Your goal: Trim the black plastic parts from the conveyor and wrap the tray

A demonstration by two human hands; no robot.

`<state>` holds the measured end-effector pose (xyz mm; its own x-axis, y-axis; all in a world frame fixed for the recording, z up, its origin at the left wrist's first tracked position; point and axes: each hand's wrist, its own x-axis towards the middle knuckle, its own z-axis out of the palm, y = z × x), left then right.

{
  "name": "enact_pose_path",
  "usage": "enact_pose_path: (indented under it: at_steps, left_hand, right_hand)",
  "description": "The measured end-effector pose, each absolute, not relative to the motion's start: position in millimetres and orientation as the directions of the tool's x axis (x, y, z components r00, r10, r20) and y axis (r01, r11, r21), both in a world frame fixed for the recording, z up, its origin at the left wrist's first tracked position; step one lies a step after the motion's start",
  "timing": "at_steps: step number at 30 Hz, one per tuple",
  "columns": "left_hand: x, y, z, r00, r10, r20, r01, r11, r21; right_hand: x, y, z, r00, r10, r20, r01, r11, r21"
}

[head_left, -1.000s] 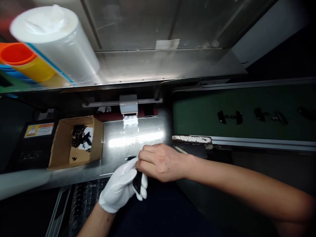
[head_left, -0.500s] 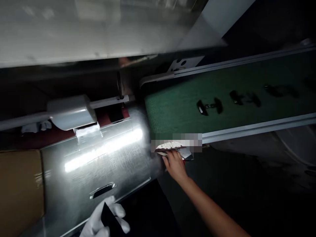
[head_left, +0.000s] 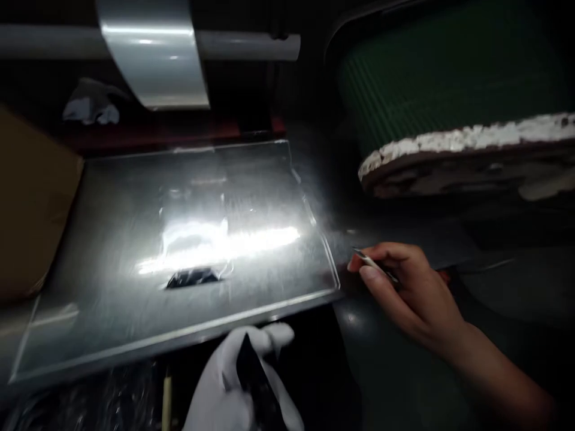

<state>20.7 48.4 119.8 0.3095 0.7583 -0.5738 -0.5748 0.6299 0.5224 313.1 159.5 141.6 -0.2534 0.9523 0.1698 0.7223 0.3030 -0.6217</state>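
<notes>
My left hand (head_left: 238, 383), in a white glove, is closed around a black pointed piece (head_left: 258, 383) below the front edge of the metal plate (head_left: 117, 323). Bare and pinched, my right hand (head_left: 408, 287) grips a slim pen-like tool (head_left: 376, 265) with a pointed tip directed up and left. It hovers just right of the plate's front corner. A dark, shiny-edged patch (head_left: 193, 277) shows on the plate; I cannot tell whether it is a slot or a black piece under clear film.
A roll of clear film (head_left: 155, 66) hangs on a white rod (head_left: 251, 46) behind the plate. At the left stands a cardboard box (head_left: 33, 203). The green conveyor belt (head_left: 449, 78) ends at upper right, with a rough white-and-brown edge (head_left: 471, 140).
My right hand has come away from the conveyor's near corner toward the plate, and the pen-like tool now shows in it. My left hand still holds the black piece. The view has shifted closer.
</notes>
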Motion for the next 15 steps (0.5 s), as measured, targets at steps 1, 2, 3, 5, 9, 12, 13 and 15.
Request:
enact_pose_path:
  at_steps: [1, 2, 3, 5, 9, 12, 13, 15]
  left_hand:
    - [17, 36, 123, 0.265, 0.795, -0.547, -0.598, 0.580, 0.553]
    - [12, 24, 127, 0.220, 0.833, -0.508, -0.620, 0.522, 0.586]
    - [8, 12, 131, 0.182, 0.871, -0.456, -0.643, 0.456, 0.616]
    - [0, -13, 140, 0.145, 0.934, -0.326, -0.682, 0.333, 0.651]
    - [-10, -61, 149, 0.208, 0.963, -0.172, -0.720, 0.270, 0.639]
    - [-8, -93, 149, 0.208, 0.963, -0.171, -0.727, 0.269, 0.631]
    - [-6, -102, 149, 0.198, 0.966, -0.169, -0.729, 0.260, 0.633]
    - [-1, -116, 148, 0.174, 0.971, -0.162, -0.731, 0.238, 0.640]
  right_hand:
    - [295, 145, 149, -0.356, 0.918, 0.174, 0.655, 0.378, -0.654]
    - [276, 128, 157, -0.458, 0.871, 0.179, 0.583, 0.446, -0.679]
    - [259, 112, 165, -0.551, 0.816, 0.175, 0.505, 0.492, -0.709]
    - [229, 78, 180, -0.685, 0.713, 0.150, 0.356, 0.507, -0.785]
    - [198, 25, 199, -0.792, 0.606, 0.075, 0.264, 0.450, -0.853]
    - [192, -1, 203, -0.828, 0.557, 0.069, 0.269, 0.502, -0.822]
    - [192, -8, 202, -0.834, 0.546, 0.075, 0.268, 0.521, -0.810]
    - [193, -19, 201, -0.841, 0.535, 0.080, 0.277, 0.553, -0.786]
